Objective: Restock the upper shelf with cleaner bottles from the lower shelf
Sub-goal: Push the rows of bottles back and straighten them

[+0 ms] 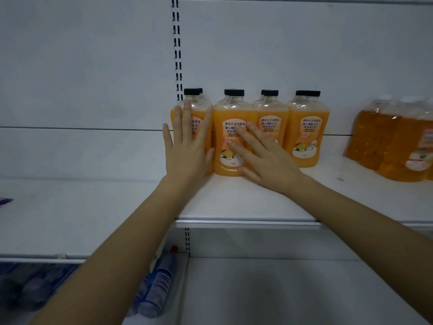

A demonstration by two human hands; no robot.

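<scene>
Cleaner bottles (234,137) upright; both flat hands pressing fronts.

The left hand (187,146) hid most of the first bottle's (196,100) label. The right hand (264,158) covered part of the next bottle's (228,113). Behind the fingers, rear bottles showed only caps (263,91). Far right of the fingers, wrapped bottles (384,141) were blurred and cut off by the edge.

On the white upper shelf (246,207), orange cleaner bottles (307,137) upright in a row near the back panel (304,55), black caps (307,93) on; wrapped amber bottles (386,146) well right. Below, lower shelf (269,289), blue bottles (154,289) lying at left.
</scene>
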